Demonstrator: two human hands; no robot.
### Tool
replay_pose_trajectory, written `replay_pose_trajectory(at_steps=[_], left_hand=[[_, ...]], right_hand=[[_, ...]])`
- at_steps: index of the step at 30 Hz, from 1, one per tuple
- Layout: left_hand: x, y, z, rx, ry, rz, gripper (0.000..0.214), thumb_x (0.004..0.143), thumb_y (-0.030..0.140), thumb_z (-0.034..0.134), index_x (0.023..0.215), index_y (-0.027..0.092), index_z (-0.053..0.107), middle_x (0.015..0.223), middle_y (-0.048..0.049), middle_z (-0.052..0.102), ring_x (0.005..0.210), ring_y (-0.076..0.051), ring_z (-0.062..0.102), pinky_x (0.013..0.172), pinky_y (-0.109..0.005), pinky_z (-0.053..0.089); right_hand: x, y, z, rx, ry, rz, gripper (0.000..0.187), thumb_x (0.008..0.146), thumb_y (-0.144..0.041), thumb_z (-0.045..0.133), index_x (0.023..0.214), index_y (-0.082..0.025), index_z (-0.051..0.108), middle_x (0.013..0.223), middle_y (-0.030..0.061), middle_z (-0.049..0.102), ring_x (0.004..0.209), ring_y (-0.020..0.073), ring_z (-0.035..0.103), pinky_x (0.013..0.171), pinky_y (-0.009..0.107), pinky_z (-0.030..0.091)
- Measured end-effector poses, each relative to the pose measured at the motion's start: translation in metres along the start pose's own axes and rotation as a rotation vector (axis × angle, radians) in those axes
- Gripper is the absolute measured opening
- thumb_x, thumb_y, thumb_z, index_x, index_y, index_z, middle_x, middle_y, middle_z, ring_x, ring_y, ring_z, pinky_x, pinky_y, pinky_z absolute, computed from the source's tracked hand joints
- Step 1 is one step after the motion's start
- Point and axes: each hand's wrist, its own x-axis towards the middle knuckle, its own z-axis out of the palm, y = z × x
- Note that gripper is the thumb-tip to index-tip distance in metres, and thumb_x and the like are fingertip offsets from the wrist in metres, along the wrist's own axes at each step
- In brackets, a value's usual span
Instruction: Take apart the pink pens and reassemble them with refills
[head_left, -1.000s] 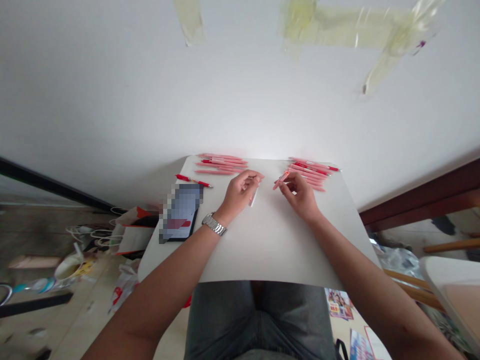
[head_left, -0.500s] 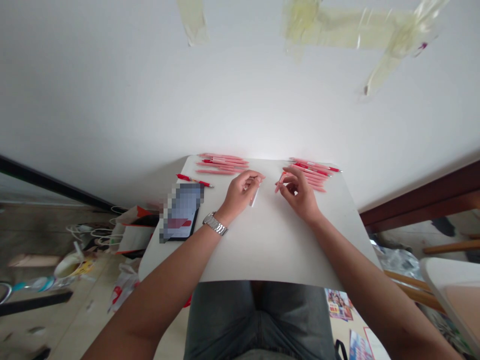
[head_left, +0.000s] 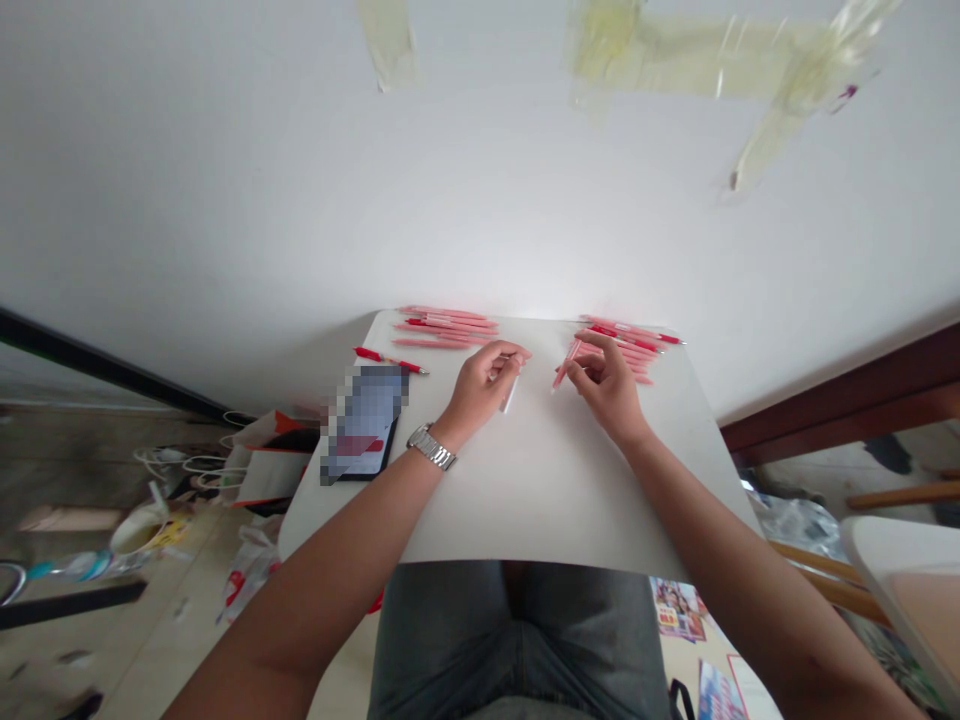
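Note:
My left hand, with a metal watch at the wrist, is closed around a slim whitish pen part; its lower end sticks out below the fingers, and the rest is hidden. To its right, the fingers and thumb of my right hand pinch a pink pen, tilted with its pale end pointing down toward the tabletop. Just beyond that hand lies a group of pink and red pens. Another row of pink pens lies behind my left hand.
On the left of the white table lie a red pen and a phone with a blurred screen. A wall rises behind the table. Bags and a cup are on the floor at left; a white chair stands at right.
The pink pen in my right hand has turned and now shows more of its length. My right hand has shifted slightly right; my left hand stays about the same.

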Motion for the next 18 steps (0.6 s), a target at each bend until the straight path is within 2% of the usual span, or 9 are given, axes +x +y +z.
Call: replay_pose_trajectory(at_steps=[5, 12, 16, 18], left_hand=[[-0.0003, -0.0003, -0.0003, -0.002, 0.001, -0.008, 0.029, 0.099, 0.046, 0.062, 0.106, 0.019, 0.071, 0.108, -0.0082, 0.075, 0.083, -0.015, 0.069, 0.074, -0.026, 0.056], [-0.0003, -0.0001, 0.0003, -0.019, -0.001, 0.003, 0.028, 0.099, 0.044, 0.063, 0.105, 0.018, 0.071, 0.111, -0.0081, 0.075, 0.083, -0.013, 0.069, 0.084, -0.028, 0.057], [-0.0004, -0.0009, 0.0003, -0.008, 0.005, 0.003, 0.028, 0.099, 0.044, 0.063, 0.106, 0.018, 0.071, 0.109, -0.0087, 0.075, 0.090, -0.016, 0.070, 0.082, -0.027, 0.057], [-0.0006, -0.0011, 0.0001, -0.007, 0.006, 0.003, 0.028, 0.100, 0.045, 0.062, 0.106, 0.018, 0.071, 0.109, -0.0089, 0.075, 0.091, -0.016, 0.071, 0.083, -0.027, 0.057]], right_hand=[[0.0020, 0.0038, 0.0000, 0.016, 0.024, -0.006, 0.043, 0.093, -0.041, 0.069, 0.132, -0.027, 0.055, 0.087, 0.0002, 0.073, 0.056, 0.0117, 0.052, 0.055, 0.028, 0.043], [0.0028, -0.0003, -0.0010, -0.057, 0.181, -0.123, 0.037, 0.097, -0.041, 0.066, 0.129, -0.027, 0.054, 0.097, 0.0029, 0.074, 0.064, 0.0137, 0.060, 0.061, 0.029, 0.048], [0.0031, 0.0046, -0.0029, -0.213, 0.038, -0.108, 0.032, 0.098, -0.040, 0.065, 0.127, -0.029, 0.058, 0.096, 0.0016, 0.076, 0.067, 0.0150, 0.063, 0.066, 0.032, 0.051], [0.0034, 0.0067, -0.0034, -0.199, 0.043, -0.097, 0.032, 0.098, -0.039, 0.064, 0.127, -0.029, 0.058, 0.096, 0.0015, 0.076, 0.067, 0.0151, 0.063, 0.066, 0.032, 0.051]])
